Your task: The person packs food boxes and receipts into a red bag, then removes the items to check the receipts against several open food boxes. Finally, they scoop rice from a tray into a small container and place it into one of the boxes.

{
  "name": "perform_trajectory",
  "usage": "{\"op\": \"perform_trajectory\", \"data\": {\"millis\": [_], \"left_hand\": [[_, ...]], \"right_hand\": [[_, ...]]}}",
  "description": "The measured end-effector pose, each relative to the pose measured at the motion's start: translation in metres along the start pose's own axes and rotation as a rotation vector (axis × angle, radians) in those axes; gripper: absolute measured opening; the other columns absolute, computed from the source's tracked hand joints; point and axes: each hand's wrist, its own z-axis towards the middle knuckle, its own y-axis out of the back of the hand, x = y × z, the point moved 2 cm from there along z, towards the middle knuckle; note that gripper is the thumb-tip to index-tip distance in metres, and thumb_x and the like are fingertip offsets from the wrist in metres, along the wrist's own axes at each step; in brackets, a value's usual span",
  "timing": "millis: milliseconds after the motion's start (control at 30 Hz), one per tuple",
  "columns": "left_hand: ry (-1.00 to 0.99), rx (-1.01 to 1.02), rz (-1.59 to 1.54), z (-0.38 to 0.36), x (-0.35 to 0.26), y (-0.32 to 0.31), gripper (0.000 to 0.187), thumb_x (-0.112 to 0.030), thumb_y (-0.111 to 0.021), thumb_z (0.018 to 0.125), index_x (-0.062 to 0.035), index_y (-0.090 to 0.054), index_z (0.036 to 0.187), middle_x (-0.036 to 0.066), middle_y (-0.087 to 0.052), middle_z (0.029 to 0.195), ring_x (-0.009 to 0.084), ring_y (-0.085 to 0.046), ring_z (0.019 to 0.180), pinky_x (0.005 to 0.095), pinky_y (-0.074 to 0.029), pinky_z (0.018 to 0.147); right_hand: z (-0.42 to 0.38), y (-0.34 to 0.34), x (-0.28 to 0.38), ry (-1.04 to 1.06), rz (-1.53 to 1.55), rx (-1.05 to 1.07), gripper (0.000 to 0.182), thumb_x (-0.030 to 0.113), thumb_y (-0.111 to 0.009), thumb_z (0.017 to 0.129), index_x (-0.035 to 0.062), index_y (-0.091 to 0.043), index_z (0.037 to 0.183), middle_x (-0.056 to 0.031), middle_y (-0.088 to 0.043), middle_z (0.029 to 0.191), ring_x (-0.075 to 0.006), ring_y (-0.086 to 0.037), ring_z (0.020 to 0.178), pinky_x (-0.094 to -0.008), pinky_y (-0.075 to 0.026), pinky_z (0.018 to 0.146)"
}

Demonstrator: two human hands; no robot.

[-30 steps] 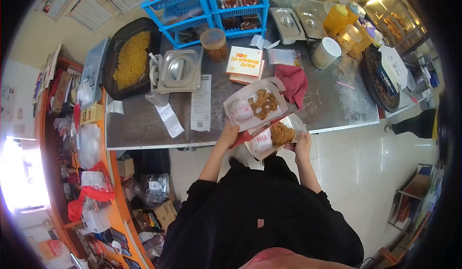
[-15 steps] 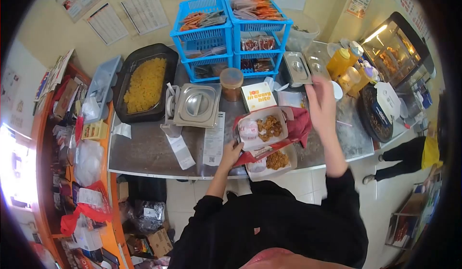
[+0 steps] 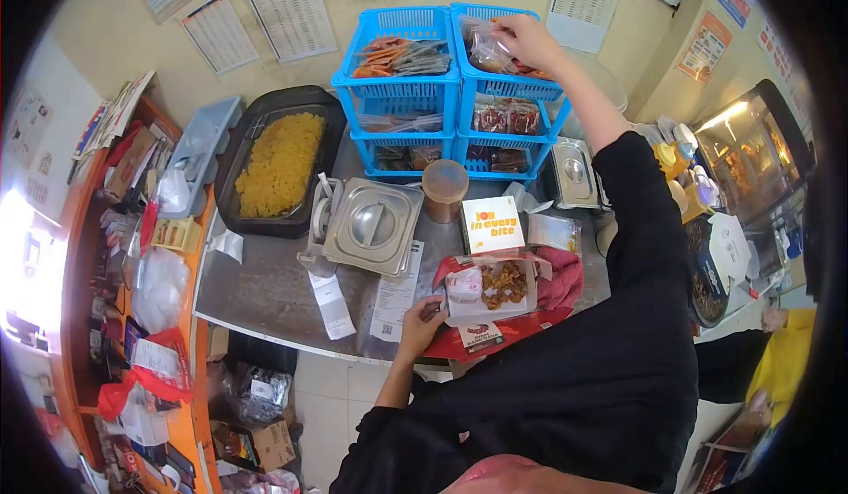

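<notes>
My left hand [image 3: 422, 324] has its fingers closed on the left edge of an open red and white food box [image 3: 456, 312]. Inside the box lie a wrapped white packet [image 3: 464, 289] and browned fried pieces [image 3: 503, 284]. My right hand [image 3: 527, 42] reaches into the top right blue basket [image 3: 505, 81] and pinches a clear plastic packet [image 3: 488, 51]. Orange packets lie beside it. Behind the food box is a closed white box with orange lettering [image 3: 492, 226], and a red cloth [image 3: 563, 277] lies to its right.
Left of centre are a black tray of yellow rice [image 3: 281, 165], a lidded steel container [image 3: 372, 226] and paper slips [image 3: 332, 306]. A brown-filled tub [image 3: 444, 190] stands before the baskets. At right are sauce bottles [image 3: 669, 160], a lit display case [image 3: 751, 145] and a person in yellow [image 3: 789, 362].
My right hand has moved from above the steel containers up into the top right basket and onto a packet. My body leans further forward, hiding the lower food box.
</notes>
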Motion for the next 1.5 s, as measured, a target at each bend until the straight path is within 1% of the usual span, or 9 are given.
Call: {"op": "perform_trajectory", "data": {"millis": [133,233,333,433,567,933,1000,1300,1500], "left_hand": [[0.088,0.061,0.028,0.004,0.006,0.003,0.042,-0.010,-0.068,0.082,0.0032,-0.054,0.120,0.012,-0.062,0.111,0.0176,-0.059,0.100,0.0305,-0.047,0.090],[0.193,0.098,-0.061,0.011,0.001,0.002,0.044,-0.015,-0.067,0.084,0.0044,-0.054,0.121,0.011,-0.064,0.106,0.0159,-0.059,0.096,0.0298,-0.048,0.085],[0.048,0.119,0.052,0.010,-0.023,0.000,0.038,-0.011,-0.067,0.085,0.0065,-0.056,0.116,0.011,-0.065,0.103,0.0143,-0.060,0.094,0.0281,-0.049,0.082],[0.097,0.083,-0.020,0.011,-0.013,0.001,0.037,-0.009,-0.067,0.084,0.0061,-0.056,0.116,0.013,-0.065,0.103,0.0155,-0.061,0.093,0.0292,-0.050,0.080],[-0.035,0.065,0.260,0.025,0.014,0.006,0.037,-0.024,-0.068,0.084,0.0028,-0.062,0.109,0.012,-0.066,0.101,0.0143,-0.061,0.092,0.0281,-0.049,0.078],[-0.308,-0.291,0.564,-0.012,-0.015,0.045,0.033,-0.021,-0.064,0.083,0.0036,-0.062,0.104,0.020,-0.059,0.102,0.0324,-0.057,0.094,0.0384,-0.044,0.085],[-0.579,-0.463,1.000,-0.025,-0.002,0.069,0.031,-0.016,-0.064,0.081,0.0007,-0.063,0.106,0.022,-0.054,0.112,0.0333,-0.053,0.102,0.0399,-0.042,0.088],[-0.432,-0.369,0.781,-0.028,0.013,0.082,0.039,-0.011,-0.066,0.077,0.0025,-0.059,0.113,0.018,-0.047,0.114,0.0349,-0.048,0.101,0.0411,-0.040,0.088],[-0.483,-0.357,0.826,-0.020,0.021,0.084,0.041,-0.015,-0.071,0.077,0.0024,-0.061,0.113,0.016,-0.050,0.107,0.0314,-0.053,0.096,0.0366,-0.043,0.084]], "right_hand": [[0.004,-0.006,-0.010,-0.007,0.565,-0.143,0.021,0.018,-0.054,0.090,-0.0012,-0.063,0.090,-0.0092,-0.068,0.082,-0.0168,-0.063,0.077,-0.0305,-0.049,0.069],[-0.005,0.015,-0.024,0.021,0.338,-0.052,0.022,0.020,-0.049,0.095,0.0004,-0.059,0.097,-0.0054,-0.066,0.081,-0.0114,-0.061,0.079,-0.0251,-0.048,0.067],[-0.065,0.062,0.074,0.011,-0.066,-0.288,0.028,0.020,-0.044,0.094,-0.0031,-0.057,0.103,-0.0217,-0.063,0.088,-0.0345,-0.062,0.085,-0.0367,-0.048,0.074],[-0.148,0.066,0.116,-0.356,0.309,0.126,0.022,0.022,-0.046,0.097,0.0022,-0.056,0.100,-0.0040,-0.062,0.078,-0.0087,-0.059,0.077,-0.0221,-0.046,0.065],[-0.243,0.030,0.153,-0.610,0.693,0.665,0.026,0.024,-0.047,0.097,0.0017,-0.055,0.086,-0.0070,-0.062,0.079,-0.0114,-0.060,0.075,-0.0281,-0.046,0.066],[-0.320,-0.080,0.186,-0.217,0.564,1.238,0.013,0.014,-0.053,0.088,0.0025,-0.057,0.088,-0.0184,-0.062,0.085,-0.0342,-0.060,0.083,-0.0393,-0.046,0.073],[-0.325,-0.092,0.176,-0.194,0.489,1.111,0.012,0.014,-0.052,0.088,0.0032,-0.057,0.088,-0.0185,-0.063,0.085,-0.0346,-0.060,0.083,-0.0402,-0.046,0.075],[-0.286,-0.036,0.220,-0.265,0.180,0.945,0.016,0.014,-0.056,0.086,0.0002,-0.060,0.094,-0.0166,-0.064,0.081,-0.0326,-0.063,0.078,-0.0390,-0.048,0.070],[-0.217,0.067,0.212,-0.707,0.519,0.787,0.023,0.006,-0.043,0.088,0.0019,-0.055,0.107,-0.0062,-0.063,0.077,-0.0116,-0.061,0.070,-0.0250,-0.048,0.067]]}}
